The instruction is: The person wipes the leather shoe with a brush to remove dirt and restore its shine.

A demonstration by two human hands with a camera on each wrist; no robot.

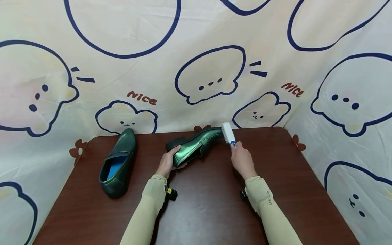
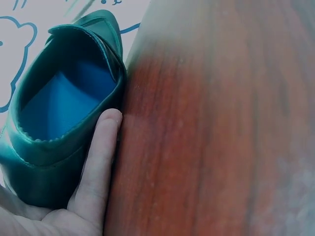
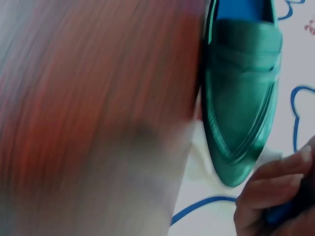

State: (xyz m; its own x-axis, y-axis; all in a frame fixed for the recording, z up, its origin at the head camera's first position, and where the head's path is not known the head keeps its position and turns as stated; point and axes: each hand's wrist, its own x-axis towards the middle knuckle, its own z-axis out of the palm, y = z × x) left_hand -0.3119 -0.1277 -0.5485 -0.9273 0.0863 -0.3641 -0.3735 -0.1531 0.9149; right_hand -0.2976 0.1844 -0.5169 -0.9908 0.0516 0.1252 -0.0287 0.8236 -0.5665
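Note:
A shiny dark green loafer (image 1: 196,144) lies tilted on its side in my left hand (image 1: 169,160), which grips it round the heel. In the left wrist view the shoe's blue insole (image 2: 69,98) shows, and a finger (image 2: 101,157) runs along the side below the opening. My right hand (image 1: 242,160) holds a white brush (image 1: 228,132) by its handle, bristles facing the shoe, right at the toe. In the right wrist view the loafer's pointed toe (image 3: 236,147) is beside the curled fingers of the right hand (image 3: 275,196).
A matching green loafer (image 1: 119,166) stands upright on the left of the brown wooden table (image 1: 211,211), its toe at the back edge. Behind and to the sides hangs a white cloth (image 1: 165,75) printed with blue cartoon outlines.

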